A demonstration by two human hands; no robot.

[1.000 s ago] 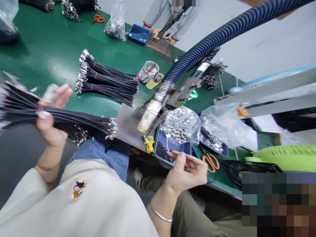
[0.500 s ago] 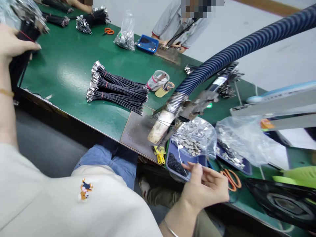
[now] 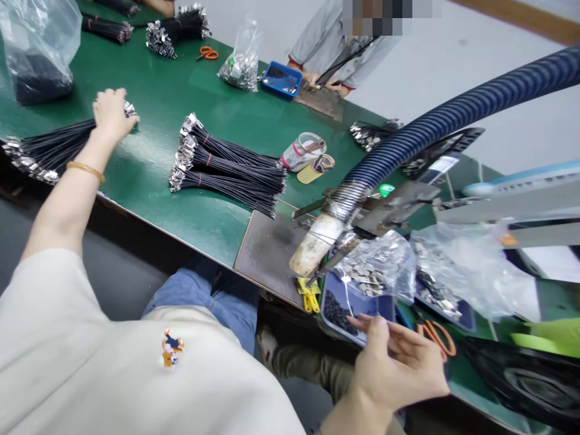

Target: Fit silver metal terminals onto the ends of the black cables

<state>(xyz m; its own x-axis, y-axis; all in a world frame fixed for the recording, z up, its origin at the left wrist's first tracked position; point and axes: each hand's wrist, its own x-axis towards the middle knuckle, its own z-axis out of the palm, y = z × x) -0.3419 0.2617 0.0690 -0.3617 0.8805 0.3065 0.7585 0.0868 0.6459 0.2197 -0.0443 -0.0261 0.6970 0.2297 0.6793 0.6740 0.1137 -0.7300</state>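
Observation:
My left hand point(image 3: 111, 115) is at the far left of the table, its fingers closed over the right end of a bundle of black cables point(image 3: 58, 142) with silver metal tips. That bundle lies on the green tabletop, partly hidden by my forearm. My right hand point(image 3: 399, 365) hovers at the near edge with fingers loosely stretched out and nothing visible in them. Its fingertips are by a blue tray point(image 3: 367, 311) of small black pieces point(image 3: 338, 311). Several tied black cable bundles point(image 3: 231, 166) lie side by side mid-table.
A ribbed hose point(image 3: 435, 121) with a pale nozzle hangs over a brown board point(image 3: 267, 248). Nearby are yellow cutters point(image 3: 310, 296), a bag of metal pieces point(image 3: 374, 266), orange-handled scissors point(image 3: 437, 338) and a tin point(image 3: 302, 151). A co-worker point(image 3: 312, 42) sits across the table.
My left hand has moved right with the cable bundle, which was held up at the far left and now lies on the table. My right hand keeps almost the same pose; the view has shifted slightly.

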